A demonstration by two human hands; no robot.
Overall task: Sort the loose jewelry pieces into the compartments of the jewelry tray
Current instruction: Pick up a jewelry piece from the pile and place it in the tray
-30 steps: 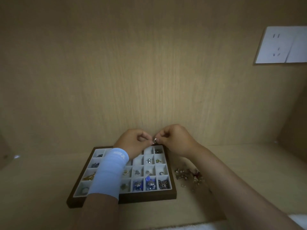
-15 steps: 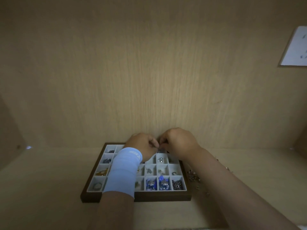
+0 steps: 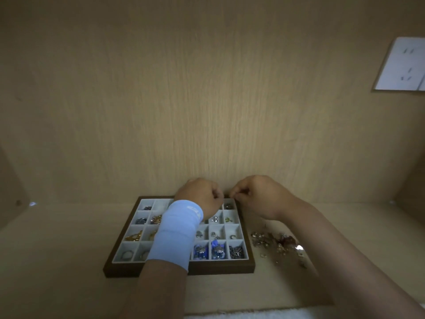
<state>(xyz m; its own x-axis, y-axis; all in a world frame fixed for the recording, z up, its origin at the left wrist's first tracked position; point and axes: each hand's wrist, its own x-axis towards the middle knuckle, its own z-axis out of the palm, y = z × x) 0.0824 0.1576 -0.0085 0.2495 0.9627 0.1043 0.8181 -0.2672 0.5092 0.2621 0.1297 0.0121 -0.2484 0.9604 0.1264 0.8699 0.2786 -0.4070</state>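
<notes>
Now I see my left hand (image 3: 202,196) and right hand (image 3: 259,196) curled over the jewelry tray (image 3: 179,270) far edge, fingertips pinched; what they pinch, I cannot tell.

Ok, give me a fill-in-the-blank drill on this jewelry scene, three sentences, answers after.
1. The loose jewelry pile lies on the shelf to the ____ of the jewelry tray.
2. The light blue sleeve is worn on the ____ forearm.
3. The left hand and right hand meet over the tray's ____ edge.

Missing words: right; left; far
</notes>
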